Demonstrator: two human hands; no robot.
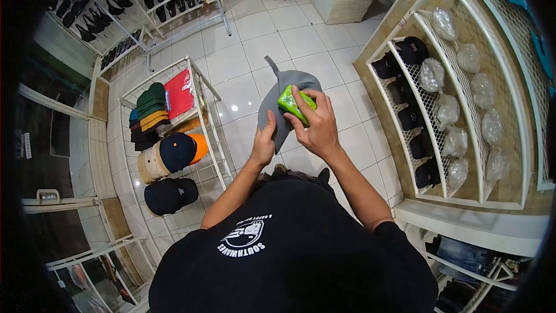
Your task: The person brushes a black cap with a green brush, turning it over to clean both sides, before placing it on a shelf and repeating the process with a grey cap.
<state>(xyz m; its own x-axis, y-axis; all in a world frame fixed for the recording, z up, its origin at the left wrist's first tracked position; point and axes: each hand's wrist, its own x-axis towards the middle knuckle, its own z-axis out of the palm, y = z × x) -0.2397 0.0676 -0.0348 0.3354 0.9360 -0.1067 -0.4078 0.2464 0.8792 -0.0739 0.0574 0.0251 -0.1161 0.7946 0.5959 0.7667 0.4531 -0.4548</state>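
Note:
A grey cap (268,103) is held up in front of me above the tiled floor, its strap sticking out at the far end. My left hand (264,144) grips the cap's near left edge, thumb lying along the outside. Pinched in my right hand (318,124) is a bright green block (288,99) with a pale pattern. The block overlaps the cap's surface in this view, and my right fingers cover part of it.
To the left, a white wire rack (209,90) carries folded beanies (152,104), a red packet (179,93) and several caps (178,149). At right, slanted mesh shelves (425,101) hold dark caps and clear plastic bundles (446,109). A shoe rack (217,6) stands farther back.

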